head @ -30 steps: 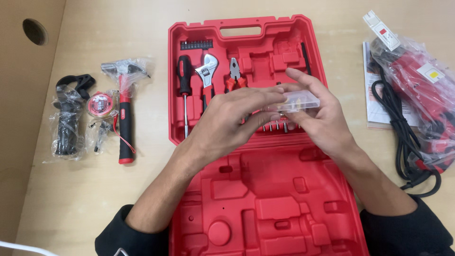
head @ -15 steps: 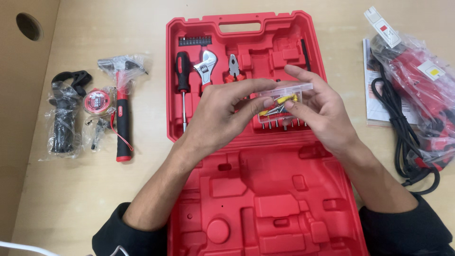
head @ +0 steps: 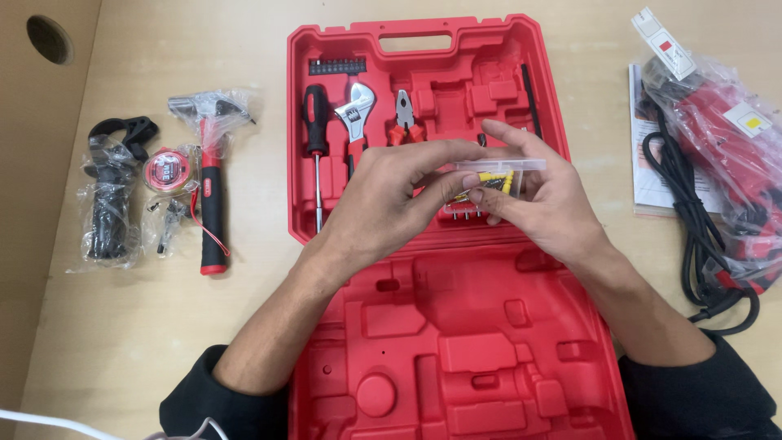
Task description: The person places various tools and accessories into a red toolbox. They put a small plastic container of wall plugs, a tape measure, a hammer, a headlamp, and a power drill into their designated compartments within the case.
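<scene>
Both my hands hold a small clear plastic box (head: 498,174) with yellow pieces inside, above the middle of an open red tool case (head: 456,342). My left hand (head: 391,200) pinches the box's left end with fingers and thumb. My right hand (head: 542,200) cups its right end from behind and below. In the case's upper half lie a screwdriver (head: 316,155), an adjustable wrench (head: 355,114), pliers (head: 404,114) and a row of bits (head: 336,66).
Left of the case on the wooden table lie a red-handled hammer (head: 210,175) in plastic wrap, a small tape roll (head: 167,169) and a bagged black handle (head: 110,200). On the right sit a bagged red power tool with black cord (head: 717,171) and a booklet (head: 652,179).
The clear box has tipped from lying flat to a more edge-on hold, showing the yellow pieces. Both hands stayed over the case, shifting slightly.
</scene>
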